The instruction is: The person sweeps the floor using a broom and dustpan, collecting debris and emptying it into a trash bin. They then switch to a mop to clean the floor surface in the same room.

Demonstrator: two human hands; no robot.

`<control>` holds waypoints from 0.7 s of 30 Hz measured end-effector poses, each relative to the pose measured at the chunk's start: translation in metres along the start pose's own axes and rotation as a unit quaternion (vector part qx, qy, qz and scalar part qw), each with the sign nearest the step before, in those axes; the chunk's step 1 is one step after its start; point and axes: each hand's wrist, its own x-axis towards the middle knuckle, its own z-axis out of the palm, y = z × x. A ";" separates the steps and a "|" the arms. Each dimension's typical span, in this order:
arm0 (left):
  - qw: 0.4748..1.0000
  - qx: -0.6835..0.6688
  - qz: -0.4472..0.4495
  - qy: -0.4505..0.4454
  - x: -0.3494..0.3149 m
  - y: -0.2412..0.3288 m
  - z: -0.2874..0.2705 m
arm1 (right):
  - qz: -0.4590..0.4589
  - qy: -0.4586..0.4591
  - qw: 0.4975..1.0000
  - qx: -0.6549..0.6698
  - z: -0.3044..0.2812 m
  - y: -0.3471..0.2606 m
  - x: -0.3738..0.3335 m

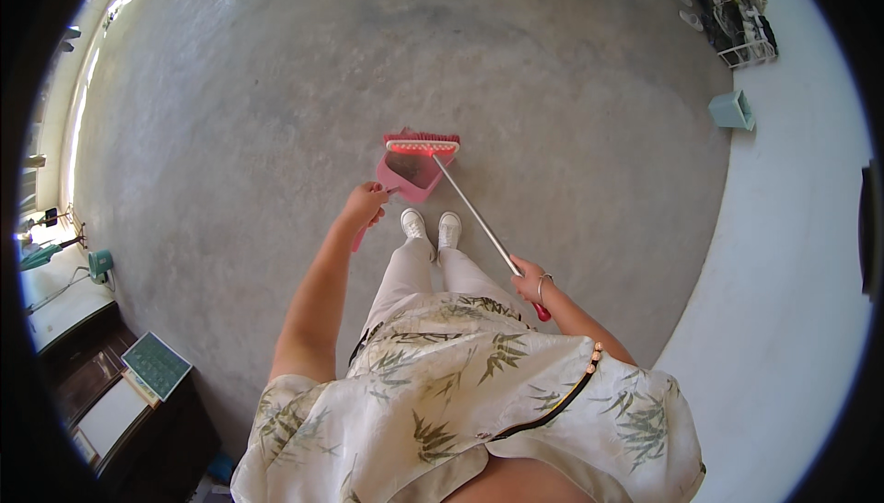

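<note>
My left hand (pixel 366 204) is closed around the handle of a pink dustpan (pixel 419 192), which is in front of my feet. Some dark debris shows inside its pan. The pink end of the handle sticks out below my fist. In my right hand (pixel 529 280) is the silver pole of a broom (pixel 474 213), gripped near its red end. The broom's red and white head, with red bristles, lies across the far edge of the dustpan. Whether the bristles touch the floor or the pan I cannot tell.
Grey concrete floor (pixel 230 134) surrounds my white shoes (pixel 413 223). At the far right stand a shoe rack (pixel 737 19), loose slippers (pixel 691 20) and a pale green bin (pixel 731 111) by the white wall. A dark cabinet (pixel 166 438) with a green board (pixel 157 366) is at lower left.
</note>
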 end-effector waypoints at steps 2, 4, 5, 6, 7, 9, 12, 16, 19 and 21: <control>1.000 -0.001 0.007 0.007 -0.009 -0.006 0.000 | -0.015 -0.010 0.999 0.049 0.007 -0.008 0.003; 1.000 -0.001 0.021 0.018 -0.018 -0.021 0.001 | -0.011 -0.031 0.994 0.108 0.008 -0.024 0.007; 0.999 -0.025 0.017 0.024 -0.021 -0.030 0.002 | -0.036 -0.052 0.988 0.140 0.007 -0.028 0.014; 0.998 -0.050 0.013 0.030 -0.025 -0.038 0.003 | -0.032 -0.077 0.976 0.202 0.005 -0.032 0.018; 0.997 -0.075 0.009 0.036 -0.029 -0.045 0.003 | -0.027 -0.103 0.959 0.262 0.003 -0.037 0.020; 0.994 -0.100 0.003 0.047 -0.038 -0.056 0.005 | -0.004 -0.131 0.931 0.340 0.003 -0.045 0.011; 0.988 -0.139 0.008 0.066 -0.038 -0.071 0.013 | 0.003 -0.179 0.884 0.431 0.000 -0.031 0.001; 0.984 -0.162 0.026 0.075 -0.033 -0.075 0.025 | 0.041 -0.180 0.851 0.491 0.003 -0.024 -0.011; 0.977 -0.186 0.062 0.084 -0.023 -0.076 0.043 | 0.061 -0.154 0.868 0.468 0.009 -0.014 -0.012; 0.978 -0.180 0.064 0.083 -0.018 -0.073 0.046 | 0.055 -0.139 0.888 0.435 0.015 -0.010 -0.029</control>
